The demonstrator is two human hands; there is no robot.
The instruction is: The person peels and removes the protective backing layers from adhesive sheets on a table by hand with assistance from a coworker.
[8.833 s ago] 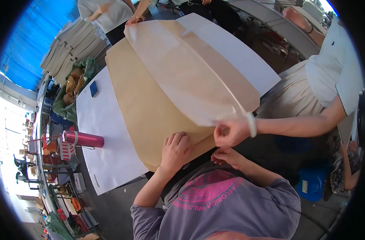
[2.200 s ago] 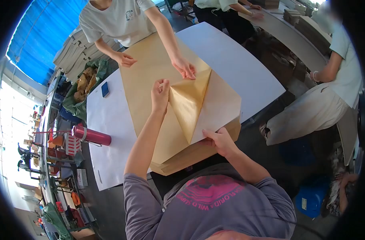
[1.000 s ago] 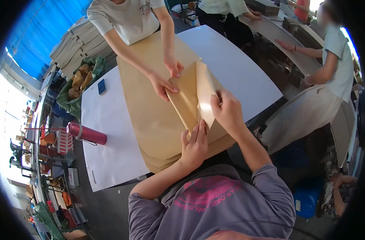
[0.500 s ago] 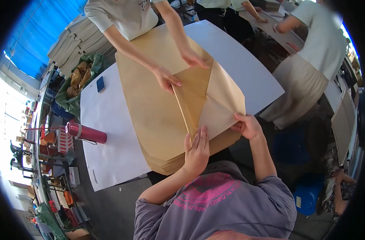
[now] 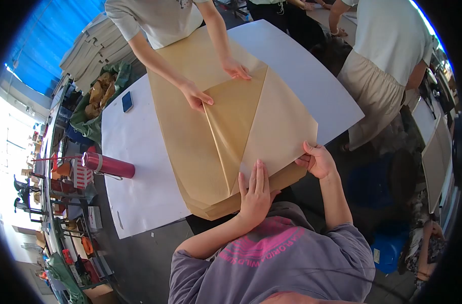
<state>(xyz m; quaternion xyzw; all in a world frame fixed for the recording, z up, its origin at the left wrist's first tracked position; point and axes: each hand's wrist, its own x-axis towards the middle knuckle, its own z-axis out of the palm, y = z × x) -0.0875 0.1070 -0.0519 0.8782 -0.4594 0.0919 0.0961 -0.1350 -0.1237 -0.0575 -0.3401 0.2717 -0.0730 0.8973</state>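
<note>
A stack of large brown paper sheets [image 5: 180,142] with angled corners lies in front of me. Its top sheet has a paler part [image 5: 281,121] on the right and a darker, shinier flap [image 5: 236,111] with a raised, curled left edge. My left hand [image 5: 256,195] rests with fingers stretched out on the near edge of the pale part. My right hand [image 5: 317,160] pinches the near right corner of that sheet between thumb and fingers. Across from me, a co-worker's one hand [image 5: 196,98] grips the flap's curled edge, and the other hand [image 5: 236,69] lies near its far corner.
The stack sits on a white-topped table [image 5: 134,202]. A red bottle [image 5: 109,165] and a phone [image 5: 127,102] stand and lie on its left side. Beyond are a green sack [image 5: 89,124] of brown paper, loaded shelves [image 5: 74,223] and another person [image 5: 383,66] at right.
The flap has been drawn left and lies flatter, showing more of the pale part. The co-worker's hands moved left and away from me. My hands shifted only slightly; the person at right moved.
</note>
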